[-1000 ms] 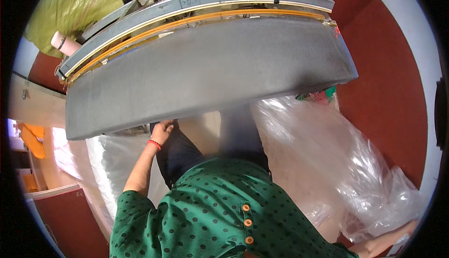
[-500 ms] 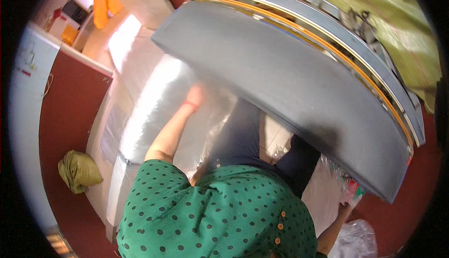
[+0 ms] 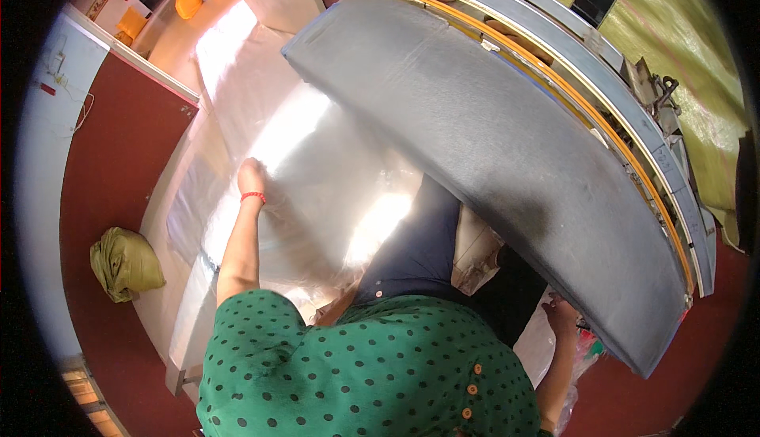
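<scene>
My left hand (image 3: pixel 252 174), with a red bead bracelet, is on a shiny clear plastic sheet (image 3: pixel 317 199) spread to the left of my legs. Its fingers look curled against the film. My right hand (image 3: pixel 560 312) is low on the right, close under the front edge of a long grey padded table (image 3: pixel 491 144). That hand's fingers are partly hidden, and I cannot tell what they touch. Beside the right wrist, partly under the table, lies crumpled clear plastic with red and green bits (image 3: pixel 590 346).
A metal rail with an orange strip (image 3: pixel 570 89) runs along the table's far side. Behind it are metal tools (image 3: pixel 661 93), a dark phone-like slab (image 3: pixel 594 0) and yellow-green woven sheeting (image 3: pixel 673 33). An olive sack (image 3: pixel 127 264) sits by the red and pale-blue wall at left.
My left hand has moved left across the plastic sheet. My right hand has risen from the lower right to near the table's edge. The view has shifted slightly.
</scene>
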The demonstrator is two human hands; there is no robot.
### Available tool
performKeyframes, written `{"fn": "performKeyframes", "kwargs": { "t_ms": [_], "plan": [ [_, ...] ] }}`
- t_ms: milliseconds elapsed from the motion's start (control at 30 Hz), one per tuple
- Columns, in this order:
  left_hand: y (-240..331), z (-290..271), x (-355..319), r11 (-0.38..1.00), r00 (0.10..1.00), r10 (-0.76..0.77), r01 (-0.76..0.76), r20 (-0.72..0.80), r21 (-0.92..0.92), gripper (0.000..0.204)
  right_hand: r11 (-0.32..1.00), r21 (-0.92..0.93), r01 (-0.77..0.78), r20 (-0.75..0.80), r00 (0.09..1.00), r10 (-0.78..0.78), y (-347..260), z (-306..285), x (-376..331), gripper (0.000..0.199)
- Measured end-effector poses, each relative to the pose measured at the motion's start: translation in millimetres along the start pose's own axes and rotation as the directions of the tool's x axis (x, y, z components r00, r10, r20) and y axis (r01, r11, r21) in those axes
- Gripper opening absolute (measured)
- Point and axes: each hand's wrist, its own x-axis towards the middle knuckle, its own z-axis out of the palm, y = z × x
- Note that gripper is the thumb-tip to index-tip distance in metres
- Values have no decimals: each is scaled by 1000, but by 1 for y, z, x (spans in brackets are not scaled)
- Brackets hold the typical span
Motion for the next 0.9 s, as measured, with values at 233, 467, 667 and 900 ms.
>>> {"fn": "performKeyframes", "kwargs": {
  "t_ms": [233, 467, 667, 900],
  "plan": [
    [185, -77, -112, 494, 702, 711, -538, -39, -683, 10, 911, 344, 227, 120, 952, -283, -159, -81, 32, 37],
    [331, -164, -173, -142, 317, 883, -523, -346, -841, 8, 287, 804, 521, -284, 760, -584, -254, -84, 47, 53],
    [370, -202, -161, -300, 210, 860, -529, -464, -794, 24, 314, 839, 445, -356, 884, -302, -197, -101, 9, 17],
    [397, -208, -150, -163, -54, 986, -548, -160, -821, 24, -387, 917, 94, -221, 929, -296, -132, -138, -49, 31]
  ]
}}
